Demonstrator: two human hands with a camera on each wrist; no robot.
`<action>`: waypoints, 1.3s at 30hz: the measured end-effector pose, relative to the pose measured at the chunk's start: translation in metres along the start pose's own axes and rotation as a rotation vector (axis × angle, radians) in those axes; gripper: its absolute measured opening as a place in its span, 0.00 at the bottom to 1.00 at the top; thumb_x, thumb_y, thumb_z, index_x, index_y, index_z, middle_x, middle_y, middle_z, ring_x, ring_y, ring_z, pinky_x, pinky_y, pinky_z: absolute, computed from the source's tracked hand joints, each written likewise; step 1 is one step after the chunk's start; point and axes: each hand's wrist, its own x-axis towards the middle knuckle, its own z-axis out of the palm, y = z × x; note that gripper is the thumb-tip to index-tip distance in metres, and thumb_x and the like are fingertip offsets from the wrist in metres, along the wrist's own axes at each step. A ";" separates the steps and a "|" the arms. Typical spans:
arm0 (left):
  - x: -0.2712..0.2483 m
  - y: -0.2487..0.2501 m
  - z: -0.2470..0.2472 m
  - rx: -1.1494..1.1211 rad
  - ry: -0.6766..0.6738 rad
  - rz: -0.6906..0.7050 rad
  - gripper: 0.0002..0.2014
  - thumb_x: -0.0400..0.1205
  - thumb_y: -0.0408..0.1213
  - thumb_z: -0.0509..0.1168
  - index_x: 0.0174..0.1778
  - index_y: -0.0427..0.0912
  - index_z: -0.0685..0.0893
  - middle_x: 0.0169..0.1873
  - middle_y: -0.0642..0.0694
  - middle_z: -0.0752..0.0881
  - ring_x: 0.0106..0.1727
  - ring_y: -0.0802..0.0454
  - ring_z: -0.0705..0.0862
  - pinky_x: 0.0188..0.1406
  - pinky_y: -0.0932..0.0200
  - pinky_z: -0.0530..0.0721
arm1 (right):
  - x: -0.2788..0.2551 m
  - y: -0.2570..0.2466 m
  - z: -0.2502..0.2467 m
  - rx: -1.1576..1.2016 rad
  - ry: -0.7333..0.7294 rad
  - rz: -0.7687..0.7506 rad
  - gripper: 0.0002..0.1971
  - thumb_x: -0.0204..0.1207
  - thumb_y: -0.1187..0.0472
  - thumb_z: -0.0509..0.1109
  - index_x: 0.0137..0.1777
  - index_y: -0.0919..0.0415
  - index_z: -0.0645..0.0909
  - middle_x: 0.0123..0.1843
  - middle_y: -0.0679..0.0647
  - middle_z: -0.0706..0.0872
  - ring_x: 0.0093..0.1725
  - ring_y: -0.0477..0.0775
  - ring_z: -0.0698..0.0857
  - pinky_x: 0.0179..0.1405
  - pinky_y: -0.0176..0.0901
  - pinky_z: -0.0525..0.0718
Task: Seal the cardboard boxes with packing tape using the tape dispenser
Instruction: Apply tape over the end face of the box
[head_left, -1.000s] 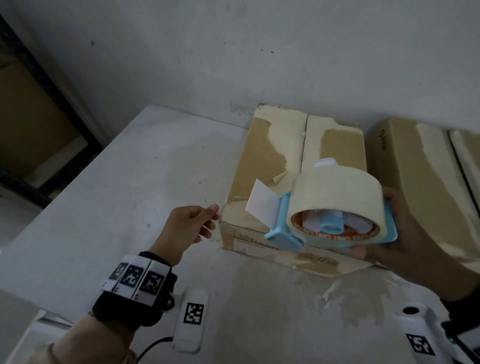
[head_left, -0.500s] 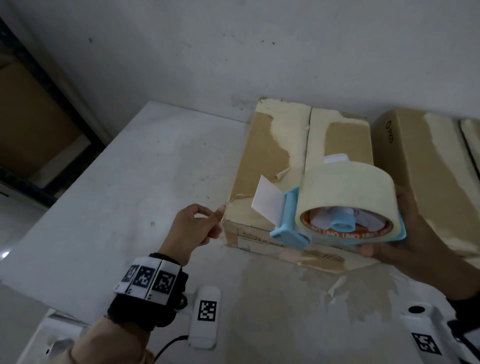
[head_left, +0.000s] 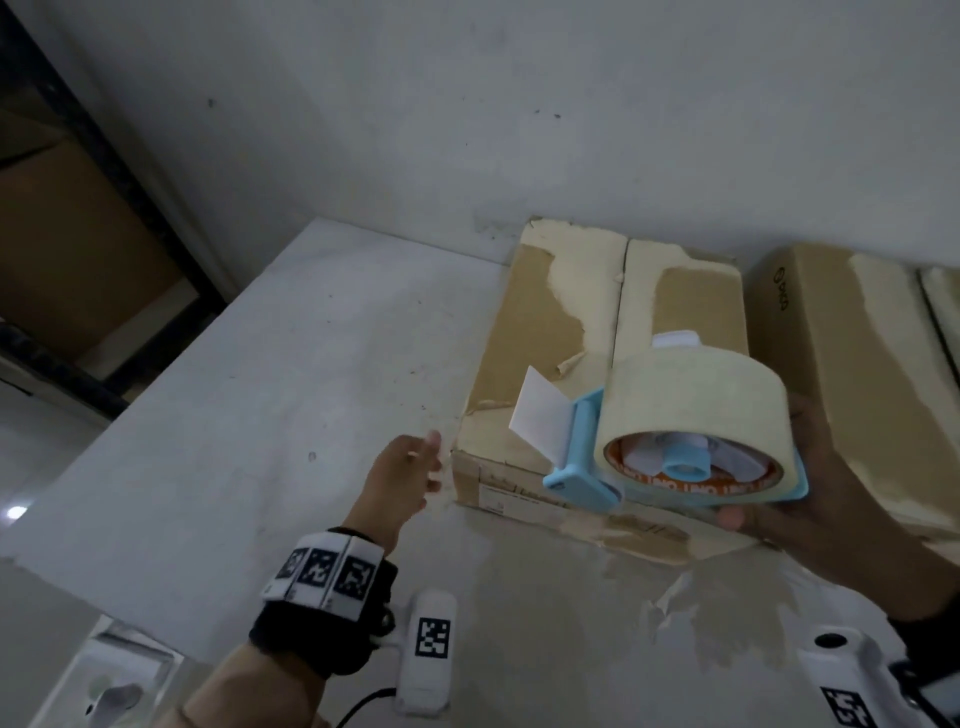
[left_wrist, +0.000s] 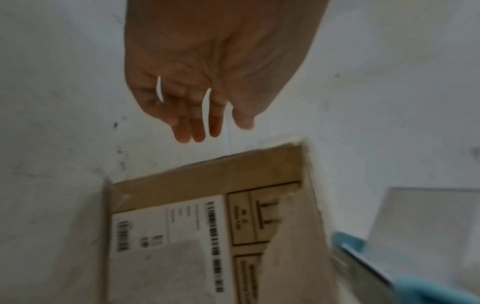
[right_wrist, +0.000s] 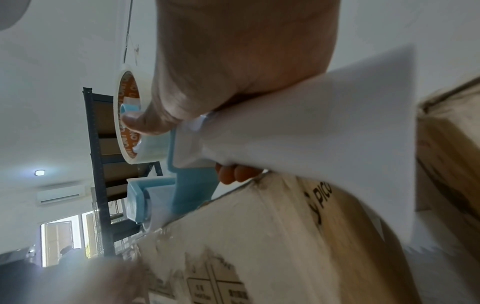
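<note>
The tape roll (head_left: 696, 410) carries an orange core ring with white letters; they show upside down from the head camera and only "UNO" can be made out, the rest being cut off. The near end face of the cardboard box (head_left: 566, 332) bears a white label (left_wrist: 166, 226) with barcodes and small print too blurred to read, and beside it black-outlined handling boxes, also unreadable. The second box (head_left: 852, 353), just to the right, has a dark round logo and short lettering near its far left corner, seen by the right wrist camera as "PICO" or similar.

The tape dispenser (head_left: 587, 467) is pale blue plastic with a wide cream roll, and a white flap of tape (head_left: 540, 415) sticks out on its left side. It is held above the near right part of the cardboard box, whose brown top is patched with pale torn strips along its centre seam. Both boxes stand on the white table (head_left: 260, 389) against the far wall.

The right hand (head_left: 831, 499) grasps the dispenser from the right, thumb on the near side of the roll and fingers (right_wrist: 233, 174) curled under the handle. The left hand (head_left: 402, 478) hovers at the near left corner of the cardboard box, holding nothing, its fingers (left_wrist: 197, 123) loosely extended and close together.
</note>
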 end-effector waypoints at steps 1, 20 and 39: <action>-0.004 0.004 -0.003 0.036 0.039 0.068 0.18 0.85 0.51 0.51 0.50 0.42 0.79 0.45 0.46 0.82 0.42 0.50 0.80 0.43 0.56 0.78 | -0.001 0.000 0.001 0.008 -0.008 0.000 0.37 0.47 0.25 0.74 0.57 0.16 0.60 0.56 0.21 0.75 0.56 0.34 0.81 0.44 0.32 0.86; 0.038 0.078 -0.005 0.409 0.081 0.365 0.14 0.84 0.35 0.54 0.59 0.38 0.82 0.53 0.39 0.84 0.51 0.45 0.79 0.46 0.58 0.70 | 0.047 -0.027 0.043 -0.046 -0.079 -0.089 0.30 0.61 0.29 0.67 0.58 0.23 0.52 0.56 0.15 0.72 0.55 0.25 0.78 0.46 0.33 0.84; 0.044 0.068 -0.002 0.458 0.060 0.335 0.31 0.76 0.60 0.60 0.69 0.42 0.76 0.65 0.38 0.80 0.65 0.39 0.78 0.61 0.50 0.73 | -0.014 -0.020 0.011 -0.156 0.077 -0.040 0.36 0.57 0.25 0.68 0.61 0.20 0.51 0.57 0.15 0.71 0.54 0.24 0.78 0.44 0.27 0.82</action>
